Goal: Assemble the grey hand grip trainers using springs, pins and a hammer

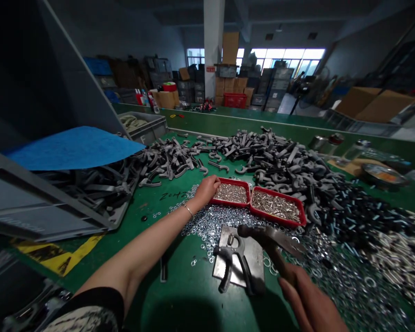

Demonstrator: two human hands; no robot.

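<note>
My right hand (pixel 309 302) is wrapped round the handle of a claw hammer (pixel 271 240), whose head hangs over a metal plate (pixel 259 265). On that plate lies a grey and black clamp (pixel 233 258) with two spread handles and a small metal pin at its top. My left hand (pixel 207 190) reaches to the left end of a red tray (pixel 233 204) of small metal pins, fingers curled together at its rim. Whatever they hold, if anything, is hidden. A second red tray (pixel 280 222) with larger metal pins stands to its right.
Loose washers (pixel 207 226) spread around the trays. Grey clamp parts (pixel 280 159) are heaped behind. To the right lie black parts (pixel 352 212) and metal sleeves (pixel 401 258). A grey crate (pixel 55 221) with a blue sheet (pixel 79 150) stands left.
</note>
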